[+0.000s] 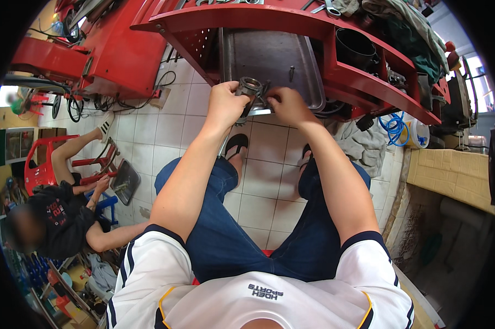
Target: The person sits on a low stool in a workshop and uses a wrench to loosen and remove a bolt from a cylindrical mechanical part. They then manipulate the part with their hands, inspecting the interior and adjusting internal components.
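My left hand grips a cylindrical metal part with a round, ring-shaped top, holding it upright over the near edge of a metal tray. A toothed or ridged edge shows below my fingers. Just to the right, my right hand has its fingers closed in a pinch beside the part. Small dark metal pieces show between the two hands; what exactly the right fingers hold is too small to make out. A bolt lies on the tray beyond my right hand.
The tray sits within a red metal workbench with wrenches on top and a black round container at right. A grey cloth and blue hose lie at right. Another person sits at left.
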Motion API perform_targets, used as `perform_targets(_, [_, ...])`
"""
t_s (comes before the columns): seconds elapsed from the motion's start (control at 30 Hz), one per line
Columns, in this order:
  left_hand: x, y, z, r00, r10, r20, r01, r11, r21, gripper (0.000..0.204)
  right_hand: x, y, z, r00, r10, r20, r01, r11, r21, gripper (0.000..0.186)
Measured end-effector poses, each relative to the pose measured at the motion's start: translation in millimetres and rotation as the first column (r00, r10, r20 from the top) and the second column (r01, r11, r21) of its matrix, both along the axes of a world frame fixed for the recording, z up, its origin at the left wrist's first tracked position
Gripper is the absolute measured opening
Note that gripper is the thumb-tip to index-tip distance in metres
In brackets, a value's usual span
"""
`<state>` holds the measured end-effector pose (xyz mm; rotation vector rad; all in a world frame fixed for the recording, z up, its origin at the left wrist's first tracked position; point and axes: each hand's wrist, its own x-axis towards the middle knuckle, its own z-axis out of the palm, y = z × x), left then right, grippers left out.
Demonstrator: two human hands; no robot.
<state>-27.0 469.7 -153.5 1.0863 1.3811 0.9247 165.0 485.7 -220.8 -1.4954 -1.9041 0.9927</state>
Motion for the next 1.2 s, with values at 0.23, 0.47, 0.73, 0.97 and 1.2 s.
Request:
perform_targets(0.23, [-2.3, -0.1, -1.9, 0.992, -0.077, -0.100, 0.076, 0.997, -0.011, 0.022, 14.5, 3.5, 10.4, 0.995, -0.070, -0.072, 0.073, 0.996, 0.042, 0.022])
perform_targets(0.47, [1.6, -3.8, -12.3, 0.961, -0.136, -0.240, 0.156, 0.986, 0.064, 0.018, 3.2, -5.7, 31.9, 0.668, -0.391, -0.634, -0.072, 0.813, -0.577, 0.040])
perform_targets(0.73, [16.5, -7.6, -3.5, 0.878, -0.095, -0.469, 0.180, 0.974, 0.141, 0.021, -8.9, -17.7, 35.9, 0.514, -0.564, -0.647, -0.112, 0.703, -0.702, 0.048])
perform_targets(0.97, [26.1, -2.5, -13.5, 0.849, -0.047, -0.526, 0.197, 0.952, 0.233, 0.021, -18.6, -10.9, 17.3, 0.258, -0.629, -0.734, -0.173, 0.717, -0.675, 0.044])
perform_targets(1.2, [29.6, 13.4, -11.9, 0.890, -0.012, -0.455, 0.085, 0.986, 0.141, 0.023, -22.6, -5.3, 18.6, 0.128, -0.624, -0.771, -0.171, 0.751, -0.637, 0.043])
